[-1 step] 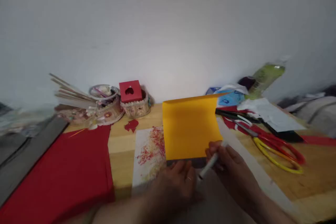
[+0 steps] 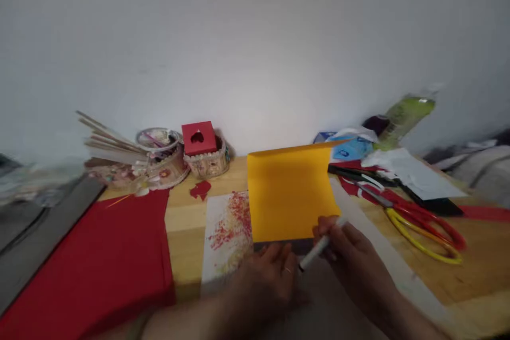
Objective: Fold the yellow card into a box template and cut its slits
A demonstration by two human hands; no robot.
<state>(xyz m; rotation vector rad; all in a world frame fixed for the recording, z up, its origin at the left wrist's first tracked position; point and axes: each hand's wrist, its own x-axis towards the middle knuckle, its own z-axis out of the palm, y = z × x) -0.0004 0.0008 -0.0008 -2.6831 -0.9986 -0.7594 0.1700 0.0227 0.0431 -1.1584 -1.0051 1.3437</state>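
My right hand [image 2: 348,252] is closed around a slim white marker [image 2: 319,249], whose dark tip points down and left, just beside my left hand. Bunched together, the fingers of my left hand [image 2: 269,273] lie on a dark strip [image 2: 300,246] along the near edge of a yellow sheet [image 2: 292,196]. A ring shows on one finger. The sheet's far edge curls upward. Under it lies white paper [image 2: 225,228] with red and yellow speckles. Blur hides the lower part of my left hand and whatever is beneath its palm.
Red sheets [image 2: 123,249] cover the left side. Behind them stand decorated pots [image 2: 169,167] with sticks and a red box [image 2: 199,138] with a heart cutout. At right lie scissors [image 2: 422,223] with red and yellow handles, white scraps [image 2: 418,175] and a green bottle-like item [image 2: 406,117].
The scene has shifted very slightly to the right in view. The marker's tip sits a touch further left and higher, close to my left hand. Both grips look the same.
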